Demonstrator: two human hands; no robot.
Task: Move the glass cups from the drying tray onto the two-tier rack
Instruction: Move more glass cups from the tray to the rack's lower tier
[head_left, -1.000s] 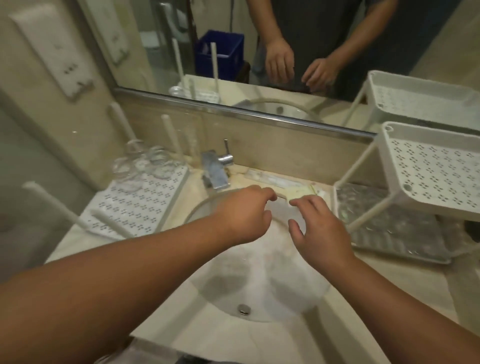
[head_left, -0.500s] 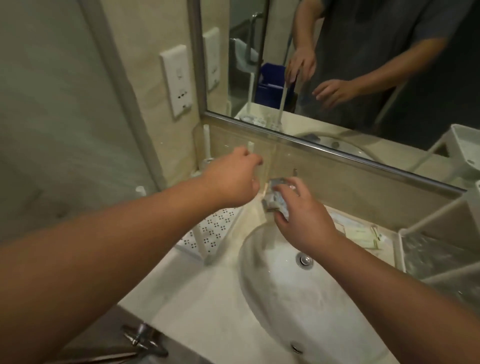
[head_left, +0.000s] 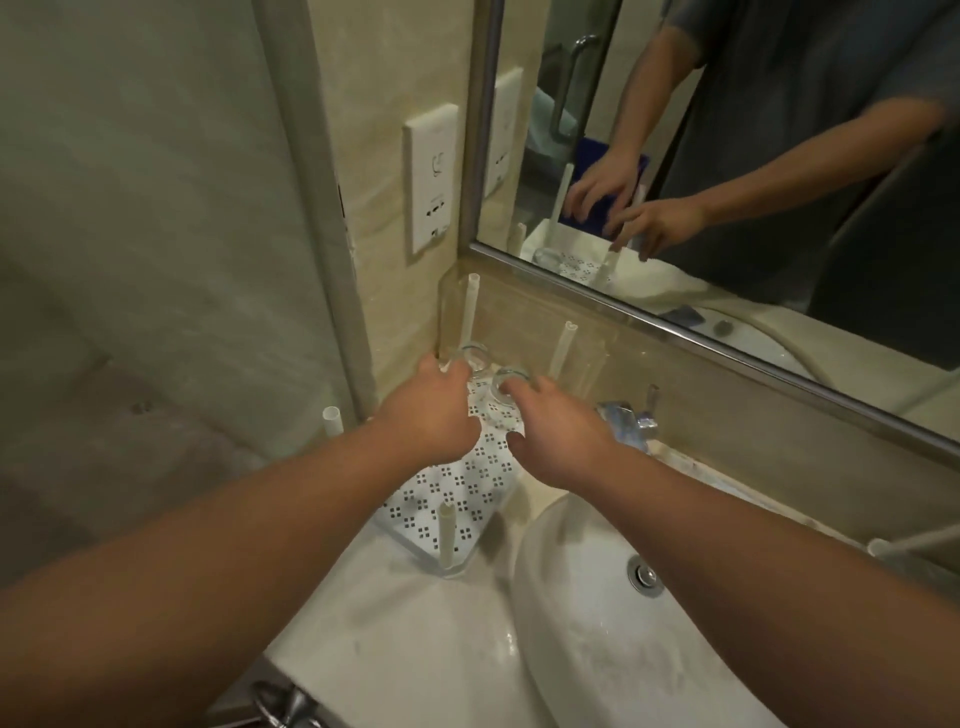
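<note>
Glass cups are sitting at the far end of the drying tray (head_left: 457, 493), and both hands are on them: the left hand (head_left: 431, 415) is curling around the left cup (head_left: 474, 358), the right hand (head_left: 558, 441) is gripping the right cup (head_left: 506, 387).

The drying tray (head_left: 457, 493) looks like white matt plastic, perforated, with smooth plastic posts. Two cups at its far end, the left cup (head_left: 474, 357) and the right cup (head_left: 511, 382), are clear glossy glass. The basin (head_left: 597, 649) is glossy white ceramic, the tap (head_left: 626, 421) shiny metal. The mirror frame (head_left: 727, 358) is brushed metal; the wall socket (head_left: 431, 176) is smooth white plastic.
</note>
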